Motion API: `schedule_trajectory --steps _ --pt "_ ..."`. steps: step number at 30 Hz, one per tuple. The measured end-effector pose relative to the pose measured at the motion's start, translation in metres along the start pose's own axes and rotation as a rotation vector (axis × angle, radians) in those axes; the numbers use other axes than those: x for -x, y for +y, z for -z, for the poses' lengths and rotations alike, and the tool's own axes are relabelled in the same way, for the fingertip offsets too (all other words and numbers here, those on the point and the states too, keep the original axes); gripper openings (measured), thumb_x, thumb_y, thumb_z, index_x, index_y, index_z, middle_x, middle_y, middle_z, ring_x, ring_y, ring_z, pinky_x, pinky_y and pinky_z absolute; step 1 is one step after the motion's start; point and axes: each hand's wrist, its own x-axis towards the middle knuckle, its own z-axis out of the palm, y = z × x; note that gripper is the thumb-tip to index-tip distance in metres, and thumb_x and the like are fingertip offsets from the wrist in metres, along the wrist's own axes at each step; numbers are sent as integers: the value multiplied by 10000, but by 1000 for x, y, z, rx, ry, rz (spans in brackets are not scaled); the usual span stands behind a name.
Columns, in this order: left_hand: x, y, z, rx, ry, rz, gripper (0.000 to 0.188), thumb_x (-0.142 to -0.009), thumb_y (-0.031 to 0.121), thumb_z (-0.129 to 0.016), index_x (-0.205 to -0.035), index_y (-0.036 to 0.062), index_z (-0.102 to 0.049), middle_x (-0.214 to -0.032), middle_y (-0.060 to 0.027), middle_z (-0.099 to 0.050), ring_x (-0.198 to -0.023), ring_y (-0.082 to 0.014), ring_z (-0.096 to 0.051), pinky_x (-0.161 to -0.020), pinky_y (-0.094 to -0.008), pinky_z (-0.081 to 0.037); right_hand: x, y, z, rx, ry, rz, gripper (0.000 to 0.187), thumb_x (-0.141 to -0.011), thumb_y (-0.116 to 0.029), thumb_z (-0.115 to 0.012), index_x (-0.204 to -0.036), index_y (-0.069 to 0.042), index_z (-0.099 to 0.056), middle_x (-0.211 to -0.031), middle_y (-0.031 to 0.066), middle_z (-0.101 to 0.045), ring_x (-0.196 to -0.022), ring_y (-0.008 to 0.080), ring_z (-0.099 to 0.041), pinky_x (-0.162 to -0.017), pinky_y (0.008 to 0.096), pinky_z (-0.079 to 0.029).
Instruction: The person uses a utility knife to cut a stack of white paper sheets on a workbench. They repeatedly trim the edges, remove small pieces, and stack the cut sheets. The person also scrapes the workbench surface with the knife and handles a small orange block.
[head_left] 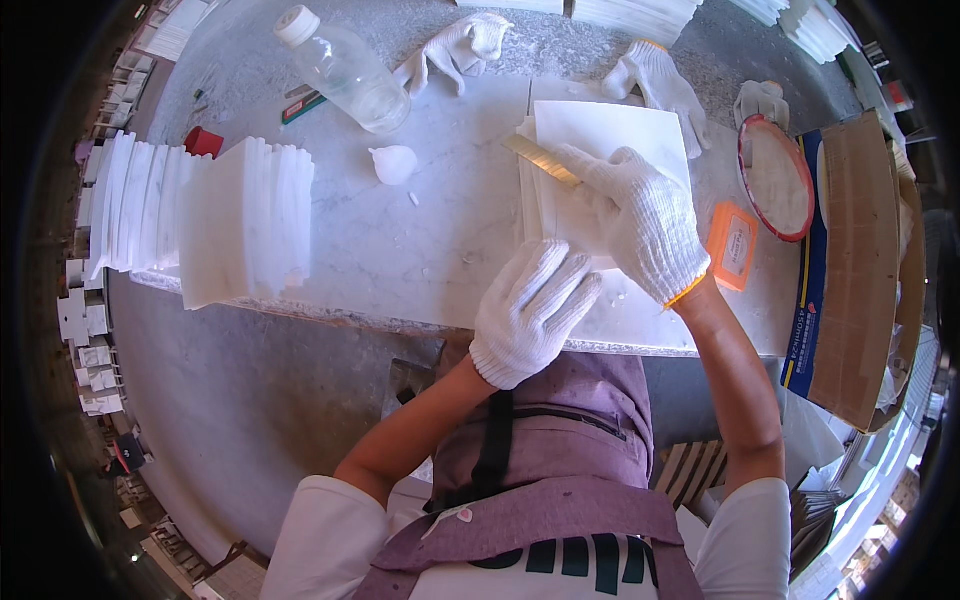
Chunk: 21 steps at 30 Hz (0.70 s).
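The right hand (645, 220), gloved, grips a flat yellow strip (541, 160) over the left side of the white slabs (610, 125) on the worktop (440, 240). The left hand (533, 315), gloved, is positioned at the slabs' near left corner, fingers extended and unclenched; contact cannot be determined. An orange box (733, 245) lies right of the slabs.

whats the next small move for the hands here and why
Perhaps settle the left hand on the near edge of the white slabs to steady them, since the right hand holds a gold-coloured strip across their left edge and the left shows no firm grip.
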Motion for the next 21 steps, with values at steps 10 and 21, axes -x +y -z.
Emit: schedule_trajectory --steps 10,21 --pt "-2 0 1 13 11 -1 318 -668 90 -695 -984 98 -734 -1067 -71 -688 -1025 -316 -625 -911 -458 -523 12 1 -8 20 36 58 453 -858 -95 -635 -1309 -131 -626 -807 161 -583 -686 312 -604 -635 392 -472" --pt "1 0 1 -21 -31 21 330 -724 106 -696 -1052 115 -736 -1165 -45 -646 -1149 -276 -582 -961 -438 -516 15 -3 4 -129 -70 38 371 -887 -109 -623 -1255 -131 -667 -802 148 -591 -674 301 -594 -635 394 -483"
